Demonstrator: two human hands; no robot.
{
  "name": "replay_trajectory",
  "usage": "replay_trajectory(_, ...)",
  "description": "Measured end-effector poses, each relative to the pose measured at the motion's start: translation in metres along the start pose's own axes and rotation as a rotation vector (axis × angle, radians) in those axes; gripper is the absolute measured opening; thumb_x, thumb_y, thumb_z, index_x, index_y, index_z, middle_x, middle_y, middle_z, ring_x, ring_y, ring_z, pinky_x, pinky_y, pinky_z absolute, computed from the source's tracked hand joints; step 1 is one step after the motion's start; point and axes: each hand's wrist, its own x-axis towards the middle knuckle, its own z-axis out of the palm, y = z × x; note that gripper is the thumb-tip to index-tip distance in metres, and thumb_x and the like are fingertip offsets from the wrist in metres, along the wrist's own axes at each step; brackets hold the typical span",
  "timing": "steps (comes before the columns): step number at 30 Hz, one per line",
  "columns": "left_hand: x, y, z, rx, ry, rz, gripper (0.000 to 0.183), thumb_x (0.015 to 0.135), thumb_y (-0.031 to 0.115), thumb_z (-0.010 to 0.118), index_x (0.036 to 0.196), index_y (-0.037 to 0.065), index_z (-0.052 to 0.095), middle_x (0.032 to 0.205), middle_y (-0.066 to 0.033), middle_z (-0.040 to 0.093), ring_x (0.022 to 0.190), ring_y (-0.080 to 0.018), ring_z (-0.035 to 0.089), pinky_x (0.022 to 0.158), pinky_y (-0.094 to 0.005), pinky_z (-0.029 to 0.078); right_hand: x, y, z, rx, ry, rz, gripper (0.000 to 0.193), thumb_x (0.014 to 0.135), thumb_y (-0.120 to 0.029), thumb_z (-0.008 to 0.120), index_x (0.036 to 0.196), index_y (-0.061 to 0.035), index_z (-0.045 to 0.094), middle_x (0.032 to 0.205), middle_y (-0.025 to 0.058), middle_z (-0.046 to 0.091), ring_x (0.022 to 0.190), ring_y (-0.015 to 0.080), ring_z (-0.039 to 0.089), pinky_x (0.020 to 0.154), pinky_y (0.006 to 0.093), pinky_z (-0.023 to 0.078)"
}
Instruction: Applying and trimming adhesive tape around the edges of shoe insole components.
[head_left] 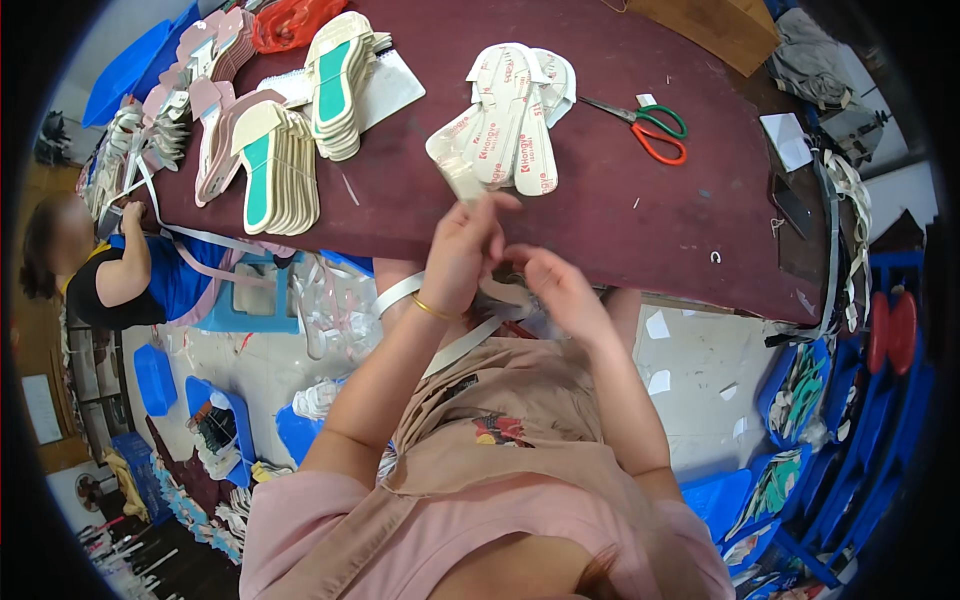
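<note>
My left hand (466,252), with a gold bangle at the wrist, is just off the table's front edge. Its fingers are curled and look closed. My right hand (562,287) faces it from the right, fingers bent inward and slightly blurred. A greyish thing (505,290) shows between and below the hands, too indistinct to name. Just beyond my left fingertips lies a fanned group of white insole-shaped pieces (519,130) with red print. A pale yellowish strip (461,180) reaches from it toward that hand. Orange-and-green-handled scissors (645,128) lie open to the right.
Stacks of cream insole pieces with teal patches (282,180) and pink ones (212,130) stand on the dark red table (620,230) at left. A co-worker (130,260) sits at the left end. Blue bins (790,390) stand right; white scraps (658,381) dot the floor.
</note>
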Motion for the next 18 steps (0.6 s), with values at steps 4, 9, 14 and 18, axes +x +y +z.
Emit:
replay_trajectory(4,-0.015,0.0,0.027,0.29,-0.305,-0.331,0.031,0.096,0.031,0.043,0.088,0.006,0.06,0.056,0.0044,0.045,0.048,-0.003,0.039,0.043,-0.0192,0.03,0.014,-0.028,-0.006,0.633,0.153,-0.097,0.039,0.091,-0.027,0.055,0.111,0.0063,0.054,0.103,0.0125,0.062,0.092,0.0145,0.059,0.076,0.0247,0.047)
replay_trajectory(9,0.001,-0.024,0.048,0.206,-0.176,-0.182,0.029,0.095,0.03,0.044,0.079,0.008,0.056,0.053,0.0066,0.04,0.046,-0.0019,0.031,0.042,-0.0193,0.023,0.05,-0.028,-0.027,0.706,0.585,-0.157,0.025,0.09,-0.018,0.055,0.105,0.0019,0.057,0.093,0.012,0.064,0.07,0.0123,0.059,0.062,0.0271,0.051)
replay_trajectory(14,0.036,-0.003,0.027,0.841,-0.218,0.476,0.033,0.094,0.029,0.044,0.079,0.002,0.055,0.051,-0.004,0.05,0.045,-0.0242,0.05,0.05,-0.0347,0.043,0.066,-0.035,-0.039,0.785,0.456,-0.307,0.02,0.091,-0.017,0.054,0.104,-0.003,0.056,0.09,0.0088,0.063,0.064,0.0072,0.055,0.053,0.0213,0.047)
replay_trajectory(18,0.121,0.021,0.0,1.329,0.555,0.695,0.052,0.084,0.041,0.056,0.102,-0.008,0.05,0.092,-0.0223,0.055,0.082,-0.0372,0.057,0.074,-0.041,0.047,0.091,-0.039,-0.033,0.532,0.196,-0.269,0.018,0.09,-0.012,0.054,0.107,-0.006,0.053,0.082,0.0083,0.062,0.057,0.0106,0.056,0.051,0.0241,0.048)
